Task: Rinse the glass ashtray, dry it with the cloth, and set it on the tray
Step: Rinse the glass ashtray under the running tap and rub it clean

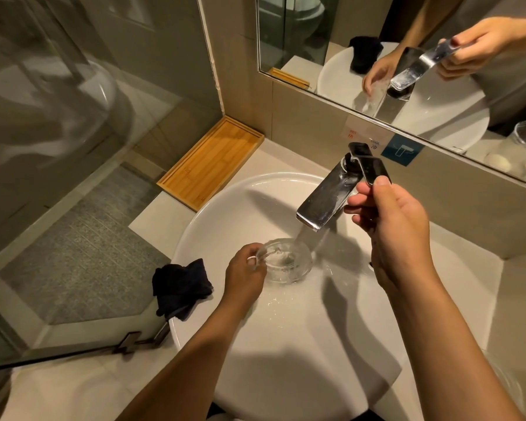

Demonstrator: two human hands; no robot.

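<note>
Two hands at white basin (pixel 225 208): bamboo tray (pixel 213 161) parked dry on bench, dark cloth (pixel 179 287) draped within reach, left hand (pixel 245 273) gripping glass ashtray (pixel 286 259) under stream, right hand (pixel 389 214) fingers pinching tap lever (pixel 368 161), seemingly regulating flow.

glass ashtray (pixel 284 260): clear, under running water | cloth (pixel 180 288): dark, crumpled, basin edge | tray (pixel 211 162): wooden, bare

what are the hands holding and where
Left hand grips the glass ashtray by its near rim; right hand pinches the faucet lever at its tip.
</note>
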